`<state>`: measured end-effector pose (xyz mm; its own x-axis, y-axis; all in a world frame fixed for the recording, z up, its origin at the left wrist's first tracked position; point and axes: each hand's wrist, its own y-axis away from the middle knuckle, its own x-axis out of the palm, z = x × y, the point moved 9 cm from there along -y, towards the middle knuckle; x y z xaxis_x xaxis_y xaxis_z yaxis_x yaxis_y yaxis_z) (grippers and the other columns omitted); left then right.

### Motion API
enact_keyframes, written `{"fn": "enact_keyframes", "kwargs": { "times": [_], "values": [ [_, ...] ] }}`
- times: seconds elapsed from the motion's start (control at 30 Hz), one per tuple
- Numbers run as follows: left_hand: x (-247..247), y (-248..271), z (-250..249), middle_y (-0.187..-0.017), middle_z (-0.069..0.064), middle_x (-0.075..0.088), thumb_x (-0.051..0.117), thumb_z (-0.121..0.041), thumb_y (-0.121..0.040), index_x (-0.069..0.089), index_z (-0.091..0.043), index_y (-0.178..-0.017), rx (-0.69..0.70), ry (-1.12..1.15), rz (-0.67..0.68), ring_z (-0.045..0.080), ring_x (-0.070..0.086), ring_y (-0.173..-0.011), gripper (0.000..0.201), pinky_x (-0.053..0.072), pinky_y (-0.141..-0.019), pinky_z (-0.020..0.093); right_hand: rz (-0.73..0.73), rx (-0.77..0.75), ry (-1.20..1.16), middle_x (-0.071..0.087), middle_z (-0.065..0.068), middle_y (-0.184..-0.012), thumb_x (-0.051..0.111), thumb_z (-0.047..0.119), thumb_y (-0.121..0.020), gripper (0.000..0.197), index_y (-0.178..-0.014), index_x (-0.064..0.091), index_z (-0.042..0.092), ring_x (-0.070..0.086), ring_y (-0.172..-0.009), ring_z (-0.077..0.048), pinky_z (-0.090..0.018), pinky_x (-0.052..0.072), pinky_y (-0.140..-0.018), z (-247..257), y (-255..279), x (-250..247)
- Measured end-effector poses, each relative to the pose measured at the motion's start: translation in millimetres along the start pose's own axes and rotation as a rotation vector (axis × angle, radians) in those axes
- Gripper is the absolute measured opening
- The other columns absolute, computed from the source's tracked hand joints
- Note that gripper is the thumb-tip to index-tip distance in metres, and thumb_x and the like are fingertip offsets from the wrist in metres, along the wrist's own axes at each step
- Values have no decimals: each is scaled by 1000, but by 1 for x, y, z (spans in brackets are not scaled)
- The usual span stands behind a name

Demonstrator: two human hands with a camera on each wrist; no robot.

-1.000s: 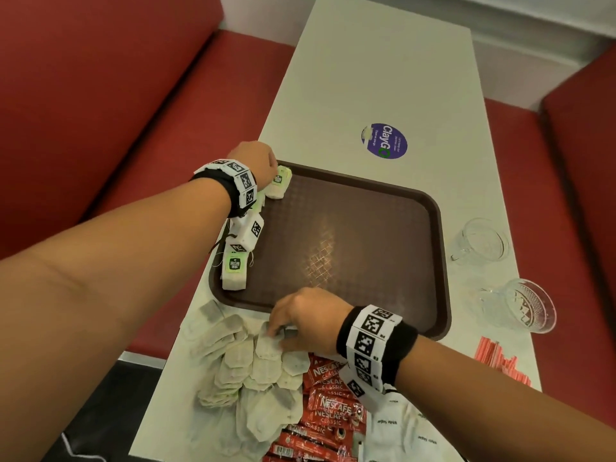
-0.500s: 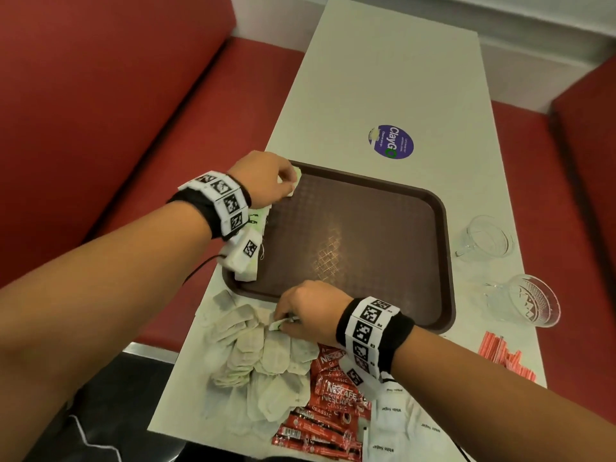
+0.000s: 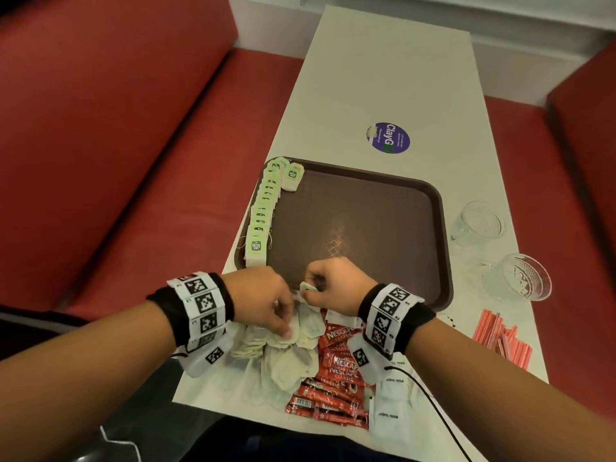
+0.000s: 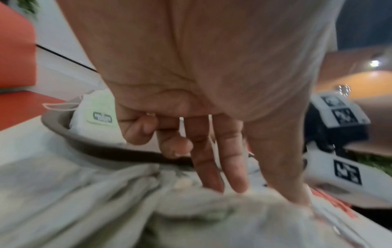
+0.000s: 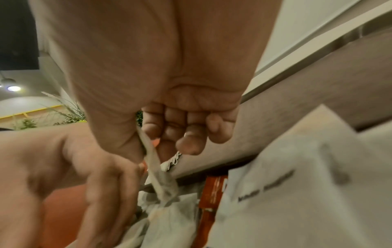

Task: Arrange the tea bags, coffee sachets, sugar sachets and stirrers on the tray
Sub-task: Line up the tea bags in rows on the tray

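Right hand (image 3: 333,285) pinches one tea bag (image 3: 308,288) by its tag just above the loose tea bag pile (image 3: 286,348) at lower centre of the frame; left hand (image 3: 263,301) presses loosely spread fingers on that pile. The risk, as I read it: strings tangle, so lifting may drag neighbours off the counter (image 3: 383,78) edge. The tray (image 3: 443,261) holds a tea bag row (image 3: 263,211) along its left rim. Coffee sachets (image 3: 336,365), sugar sachets (image 3: 390,415) and stirrers (image 3: 496,335) wait off-tray.
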<state>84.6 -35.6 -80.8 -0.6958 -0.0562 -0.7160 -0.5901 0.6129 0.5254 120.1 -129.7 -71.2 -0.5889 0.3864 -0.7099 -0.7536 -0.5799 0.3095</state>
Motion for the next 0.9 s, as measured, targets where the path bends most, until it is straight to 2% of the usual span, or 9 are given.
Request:
{"fn": "enact_keyframes", "kwargs": {
  "times": [0.13,0.23,0.33,0.4,0.47,0.57,0.7,0.8,0.9],
  "values": [
    [11,-1,-7,-83,-16,63,68,-74,-65,66,-29,-85,27,-132,-13,6,53,-86,49,50,-75,32,-56,8,-32,50,6,-63,67,15,-78,24,-63,48,16,42,-56,-9,-23,36,-54,0,7,2],
    [7,-1,-10,-81,-16,64,68,-62,-74,68,-29,-84,31,-144,-43,6,52,-85,35,50,-75,31,-86,6,-70,57,2,-70,64,16,-74,27,-61,41,20,50,-63,-14,-30,42,-59,0,11,5],
    [-5,1,-12,-70,-18,62,65,-50,-83,71,-28,-86,46,-117,-60,1,55,-70,24,46,-68,24,-120,57,-119,65,-7,-74,57,16,-78,22,-64,40,16,58,-68,-25,-39,50,-63,-8,14,2],
    [-11,1,-12,-66,-19,60,63,-49,-88,72,-28,-89,45,-125,-75,1,54,-62,24,41,-64,21,-139,84,-136,56,-3,-66,54,13,-82,24,-66,38,17,47,-59,-22,-38,47,-58,-11,16,-2],
    [-15,1,-10,-76,-15,69,59,-47,-91,73,-28,-93,38,-128,-88,5,60,-68,24,47,-68,24,-143,84,-142,44,3,-63,55,10,-84,27,-68,35,20,37,-56,-16,-34,39,-55,-11,17,-5],
    [-23,-2,-4,-89,-8,73,54,-43,-95,72,-29,-100,-1,-152,-122,13,65,-82,23,52,-76,30,-111,84,-156,51,5,-70,63,17,-82,21,-81,43,22,43,-57,-15,-31,41,-57,-13,16,-3],
    [-53,-3,-6,-85,-7,69,49,-39,-100,67,-28,-101,-14,-102,-253,13,63,-80,20,48,-72,31,-51,10,-126,63,10,-87,73,31,-81,21,-92,55,33,61,-78,-11,-30,51,-71,-9,12,2],
    [-80,-1,-10,-82,-9,68,49,-38,-100,66,-31,-101,5,-79,-364,10,60,-76,18,42,-66,28,-113,1,-132,68,6,-82,67,26,-89,4,-90,65,23,63,-75,-14,-35,54,-70,-8,5,-3],
    [-100,4,-9,-75,-10,66,54,-38,-98,67,-32,-97,18,-49,-481,10,59,-71,15,42,-64,28,-216,18,-185,69,1,-81,66,26,-92,9,-93,68,18,62,-73,-15,-34,52,-67,-10,1,-14]
  ]
}}
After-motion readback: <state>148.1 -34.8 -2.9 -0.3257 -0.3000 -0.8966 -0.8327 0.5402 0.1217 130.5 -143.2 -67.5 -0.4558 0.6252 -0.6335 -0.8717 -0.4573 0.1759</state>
